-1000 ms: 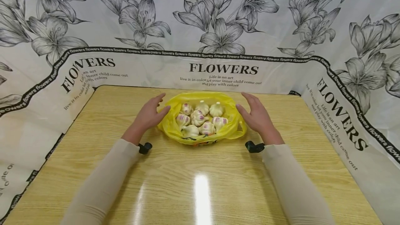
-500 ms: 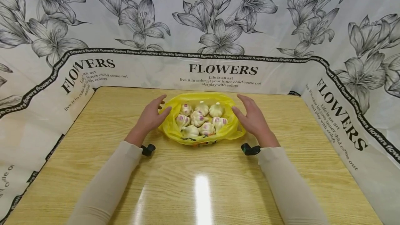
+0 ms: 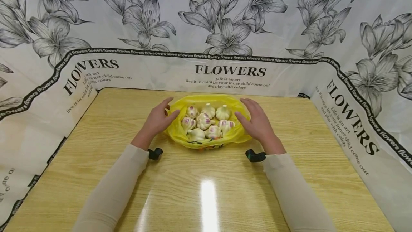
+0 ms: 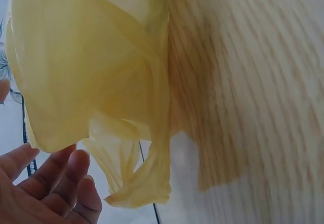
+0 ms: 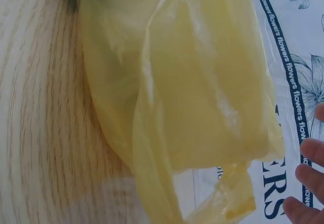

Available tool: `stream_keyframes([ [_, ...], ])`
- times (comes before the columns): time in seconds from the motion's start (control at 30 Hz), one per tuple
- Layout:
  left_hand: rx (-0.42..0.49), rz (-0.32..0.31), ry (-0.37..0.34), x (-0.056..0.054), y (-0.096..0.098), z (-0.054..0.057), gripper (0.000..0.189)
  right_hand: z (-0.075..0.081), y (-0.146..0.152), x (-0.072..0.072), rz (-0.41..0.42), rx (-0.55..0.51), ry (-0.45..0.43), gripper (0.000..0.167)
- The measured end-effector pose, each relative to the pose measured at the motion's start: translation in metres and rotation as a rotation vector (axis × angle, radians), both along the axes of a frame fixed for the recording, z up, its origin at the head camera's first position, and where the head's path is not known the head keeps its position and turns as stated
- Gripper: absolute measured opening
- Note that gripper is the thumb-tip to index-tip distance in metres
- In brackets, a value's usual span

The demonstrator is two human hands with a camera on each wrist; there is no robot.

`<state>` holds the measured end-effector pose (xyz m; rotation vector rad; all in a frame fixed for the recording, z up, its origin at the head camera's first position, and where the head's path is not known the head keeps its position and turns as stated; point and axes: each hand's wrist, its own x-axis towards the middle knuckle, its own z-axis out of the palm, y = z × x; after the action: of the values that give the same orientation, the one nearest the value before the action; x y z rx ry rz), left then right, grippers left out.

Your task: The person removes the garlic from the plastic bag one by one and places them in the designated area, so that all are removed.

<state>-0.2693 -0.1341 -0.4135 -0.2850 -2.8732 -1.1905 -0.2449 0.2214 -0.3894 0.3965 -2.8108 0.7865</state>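
Observation:
A yellow plastic bag (image 3: 180,140) lies with its mouth spread wide toward the back of the wooden table. Inside it sit several garlic bulbs (image 3: 204,121), white with purple streaks. At the bag's left side is my left hand (image 3: 157,119), its thumb over the rim and its fingers loosely bent; in the left wrist view the fingertips (image 4: 76,160) are right at the bag's edge. My right hand (image 3: 259,122) is at the other side, thumb over the rim. Its fingers (image 5: 309,176) are spread apart, beside the bag in the right wrist view.
The wooden table (image 3: 180,182) reaches to a white cloth wall (image 3: 154,71) printed with flowers and lettering, which encloses it at the back and sides. Small black wrist devices (image 3: 255,155) sit under both cuffs. A bag handle loop (image 5: 235,193) hangs at the side.
Both hands have moved inward, the right one more, so that their thumbs now overlap the bag's rim. The bag and garlic bulbs have stayed in place.

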Motion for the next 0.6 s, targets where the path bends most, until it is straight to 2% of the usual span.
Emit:
stream_keyframes([
  [0.33, 0.038, -0.002, -0.050, 0.000, 0.000, 0.003, 0.082, 0.007, -0.012, 0.006, 0.028, -0.005, 0.066, 0.062],
  [0.6, 0.056, 0.002, -0.051, 0.000, 0.001, 0.000, 0.078, 0.007, -0.026, 0.007, 0.063, -0.022, 0.082, 0.059],
])
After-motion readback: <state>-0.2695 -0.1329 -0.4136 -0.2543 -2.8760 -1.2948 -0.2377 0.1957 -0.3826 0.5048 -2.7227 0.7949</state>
